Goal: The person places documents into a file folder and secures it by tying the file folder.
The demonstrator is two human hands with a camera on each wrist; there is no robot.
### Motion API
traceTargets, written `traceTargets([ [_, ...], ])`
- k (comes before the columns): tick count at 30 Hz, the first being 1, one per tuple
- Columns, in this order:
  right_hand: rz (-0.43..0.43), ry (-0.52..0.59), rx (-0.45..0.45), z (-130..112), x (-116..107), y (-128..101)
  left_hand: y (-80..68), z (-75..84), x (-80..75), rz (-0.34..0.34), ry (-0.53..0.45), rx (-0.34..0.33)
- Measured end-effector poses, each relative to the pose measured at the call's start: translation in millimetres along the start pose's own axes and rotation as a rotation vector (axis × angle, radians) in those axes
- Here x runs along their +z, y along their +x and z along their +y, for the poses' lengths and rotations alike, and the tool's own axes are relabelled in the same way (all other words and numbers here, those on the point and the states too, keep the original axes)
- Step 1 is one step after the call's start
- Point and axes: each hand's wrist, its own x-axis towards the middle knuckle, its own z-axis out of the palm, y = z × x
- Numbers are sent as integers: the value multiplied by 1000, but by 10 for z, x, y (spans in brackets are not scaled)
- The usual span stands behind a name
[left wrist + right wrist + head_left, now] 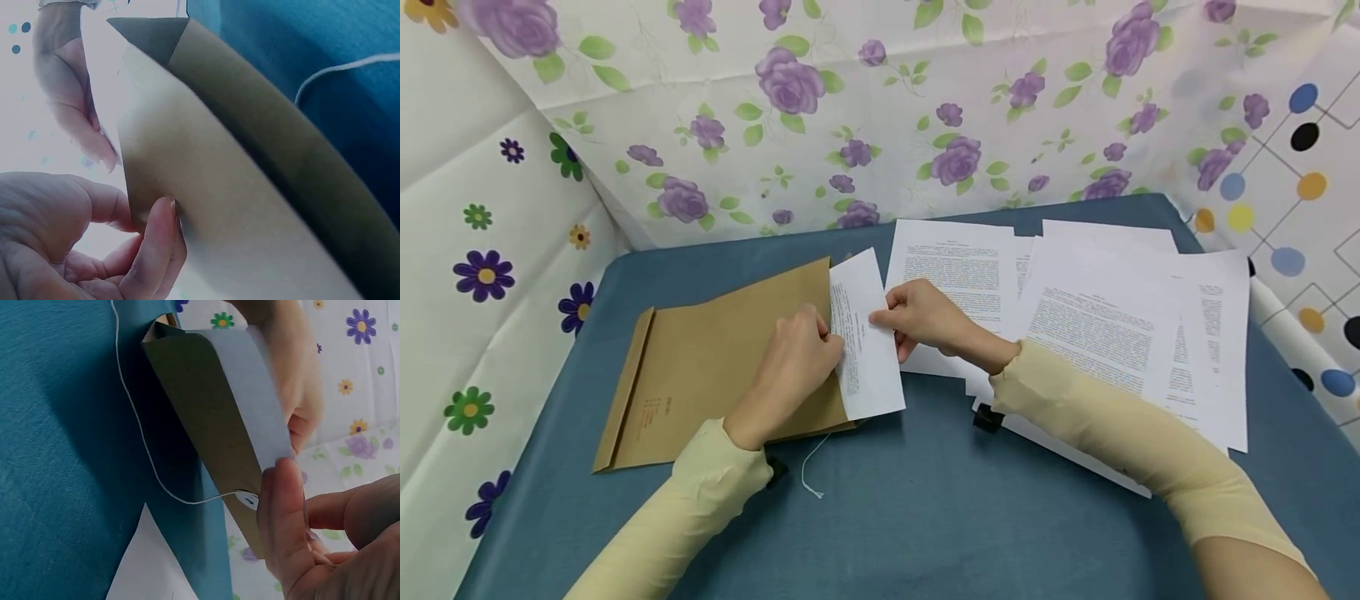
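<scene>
A brown paper envelope (722,358) lies at the left of the table, its open end to the right. My left hand (796,354) pinches the edge of that opening, thumb and fingers on the upper panel, as the left wrist view shows. White printed paper (868,358) sticks out of the opening. My right hand (925,317) pinches the paper by its outer edge, thumb on top. In the right wrist view, a white string (142,440) runs from a round button (247,499) on the envelope's flap (206,406). The rest of the paper is hidden inside the envelope.
Several printed sheets (1097,325) lie overlapping at the right of the blue table (895,517), partly under my right forearm. A floral cloth (880,108) hangs behind the table, with patterned cloths at both sides.
</scene>
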Motion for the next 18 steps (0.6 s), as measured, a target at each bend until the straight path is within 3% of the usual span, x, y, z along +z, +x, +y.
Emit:
traceTargets([
  [8, -17, 35, -57, -59, 74, -24, -3, 10, 2, 7, 10, 20],
  [18, 9, -86, -140, -158, 224, -43, 10, 20, 39, -7, 6, 26],
])
